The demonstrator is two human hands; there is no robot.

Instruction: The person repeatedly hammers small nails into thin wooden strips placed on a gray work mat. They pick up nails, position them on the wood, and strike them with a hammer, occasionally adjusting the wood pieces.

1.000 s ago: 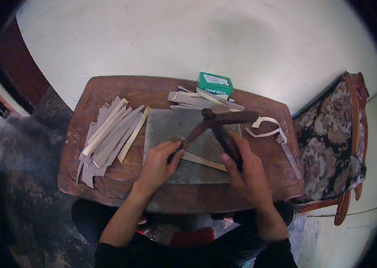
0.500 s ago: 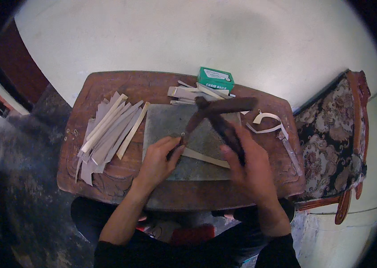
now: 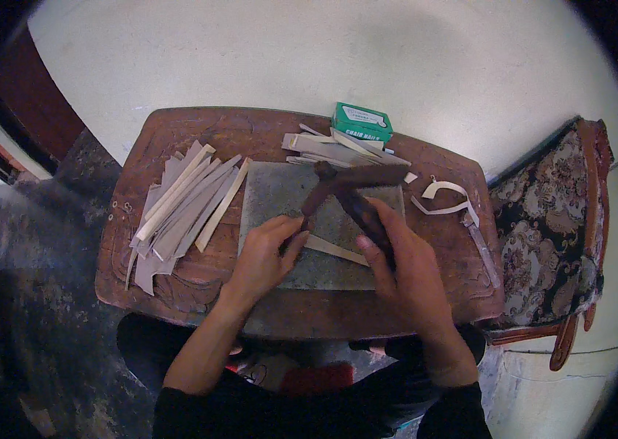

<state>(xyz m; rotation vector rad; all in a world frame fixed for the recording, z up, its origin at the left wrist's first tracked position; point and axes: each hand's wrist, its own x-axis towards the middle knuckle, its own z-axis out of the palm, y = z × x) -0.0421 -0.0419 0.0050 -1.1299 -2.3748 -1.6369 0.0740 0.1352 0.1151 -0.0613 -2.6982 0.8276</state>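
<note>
My right hand [image 3: 411, 271] is wrapped round the dark handle of a hammer [image 3: 364, 175]. The narrow end of the hammer's head points down-left, at the fingertips of my left hand [image 3: 265, 252]. My left hand is closed in a pinch on a short dark rod-like tool [image 3: 303, 231], its top meeting or nearly meeting the hammer. A pale cream strip [image 3: 337, 249] lies on the grey stone slab [image 3: 272, 194] and runs from beneath my left fingers toward my right hand. The rod's lower end is hidden by my fingers.
The slab rests on a carved wooden table [image 3: 250, 126]. Many grey and cream strips [image 3: 185, 205] are heaped at left. More strips [image 3: 323, 150] and a green box [image 3: 362, 122] sit at the back. A curled cream strip [image 3: 446, 194] lies right, beside a patterned chair [image 3: 543, 212].
The hammer's head has come down slightly left onto or near the rod's top, which showed before. My left hand keeps its pinch. The view has shifted slightly.
</note>
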